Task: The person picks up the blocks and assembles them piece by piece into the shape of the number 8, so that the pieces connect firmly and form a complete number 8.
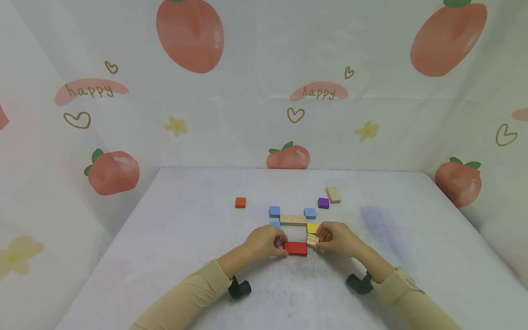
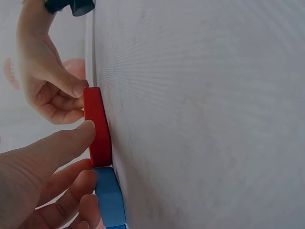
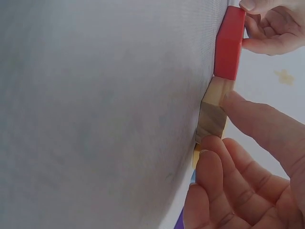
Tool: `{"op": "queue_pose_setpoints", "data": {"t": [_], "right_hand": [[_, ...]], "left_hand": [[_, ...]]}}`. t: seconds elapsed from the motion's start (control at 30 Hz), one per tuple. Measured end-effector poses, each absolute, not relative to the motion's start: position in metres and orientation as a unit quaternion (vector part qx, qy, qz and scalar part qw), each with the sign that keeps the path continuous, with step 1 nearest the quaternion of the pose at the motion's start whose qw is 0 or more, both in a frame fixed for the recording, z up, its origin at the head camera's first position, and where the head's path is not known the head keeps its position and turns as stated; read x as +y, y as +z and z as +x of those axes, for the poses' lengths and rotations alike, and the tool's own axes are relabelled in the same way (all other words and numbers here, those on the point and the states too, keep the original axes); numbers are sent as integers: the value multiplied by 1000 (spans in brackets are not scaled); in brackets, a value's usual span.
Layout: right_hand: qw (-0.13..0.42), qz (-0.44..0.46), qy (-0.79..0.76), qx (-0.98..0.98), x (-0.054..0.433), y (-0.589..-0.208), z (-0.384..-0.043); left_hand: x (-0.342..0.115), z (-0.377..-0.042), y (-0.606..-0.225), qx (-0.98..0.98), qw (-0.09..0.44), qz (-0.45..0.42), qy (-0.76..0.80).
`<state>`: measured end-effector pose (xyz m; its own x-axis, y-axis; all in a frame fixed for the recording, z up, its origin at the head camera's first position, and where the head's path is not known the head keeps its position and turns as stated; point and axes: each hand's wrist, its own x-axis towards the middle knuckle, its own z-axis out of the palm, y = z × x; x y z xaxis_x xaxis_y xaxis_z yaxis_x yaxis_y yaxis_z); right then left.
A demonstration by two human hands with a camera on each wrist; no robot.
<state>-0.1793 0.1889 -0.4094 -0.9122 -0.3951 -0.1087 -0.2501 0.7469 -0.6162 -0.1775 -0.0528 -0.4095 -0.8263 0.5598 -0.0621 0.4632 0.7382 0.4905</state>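
Observation:
A ring of small blocks lies flat on the white table. Along its front side is a flat red block (image 1: pixel 295 249); my left hand (image 1: pixel 263 242) pinches its left end between thumb and index finger. The other left fingers curl beside a blue block (image 2: pixel 109 196) that adjoins the red one. At the front right corner, my right hand (image 1: pixel 341 238) holds a short wooden block (image 3: pixel 213 112) between thumb and fingers, its end against the red block. Just behind it sits a yellow block (image 1: pixel 312 228). A longer wooden block (image 1: pixel 293 220) spans the back of the ring.
Two blue blocks (image 1: pixel 274 211) (image 1: pixel 310 213) stand at the ring's back corners. Farther back lie a purple block (image 1: pixel 323 203), a loose wooden block (image 1: pixel 333 195) and, to the left, an orange-red block (image 1: pixel 240 202). A printed cloth (image 1: pixel 247 91) hangs behind the table.

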Motion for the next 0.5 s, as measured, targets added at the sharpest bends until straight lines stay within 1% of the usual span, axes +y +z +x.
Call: {"op": "queue_pose_setpoints", "data": {"t": [0.27, 0.4, 0.5], "right_hand": [[121, -174, -319, 924, 190, -409, -179], [124, -173, -326, 921, 190, -407, -178], [121, -179, -329, 919, 192, -405, -178]], "left_hand": [[-54, -178, -410, 921, 107, 278, 249], [-57, -181, -410, 921, 113, 264, 264], [-64, -185, -408, 919, 103, 256, 282]]}}
